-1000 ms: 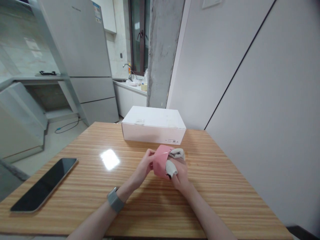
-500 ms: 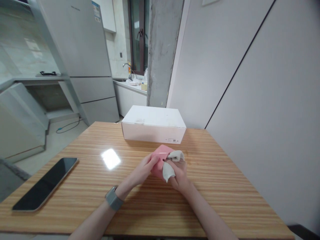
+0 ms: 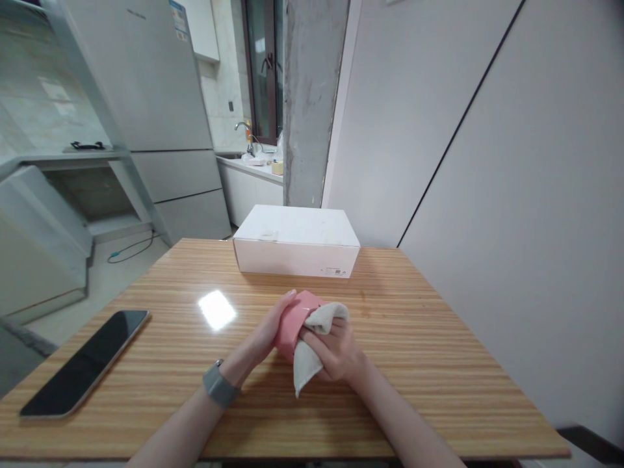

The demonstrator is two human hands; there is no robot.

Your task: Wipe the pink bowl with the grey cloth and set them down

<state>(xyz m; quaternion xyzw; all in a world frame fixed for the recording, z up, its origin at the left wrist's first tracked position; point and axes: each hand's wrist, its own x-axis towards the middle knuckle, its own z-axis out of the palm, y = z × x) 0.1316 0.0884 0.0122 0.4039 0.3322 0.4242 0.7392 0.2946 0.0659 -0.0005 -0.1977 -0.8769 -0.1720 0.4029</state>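
Note:
A glossy pink object (image 3: 291,320) with angular sides is held just above the table, in front of the white box. Its exact kind is unclear, since the cloth and fingers cover much of it. My left hand (image 3: 269,330) grips it from the left side, fingers along its outer wall; a grey watch band circles that wrist. Against its right side, my right hand (image 3: 337,351) is closed round a whitish cloth (image 3: 307,365) and presses it to the pink surface. One corner of the cloth hangs down, and a fold shows above the knuckles.
The white box (image 3: 295,258) stands at the back of the wood-grain table (image 3: 419,364). A dark-screened phone (image 3: 88,364) lies at the left. Beyond the table are a fridge (image 3: 131,84), a sink tap (image 3: 247,133) and a pale wall (image 3: 487,195).
My right hand and the cloth have moved left and slightly down, and the cloth's corner hangs lower. The pink object has turned and shifted left, with my left hand now flatter along its side.

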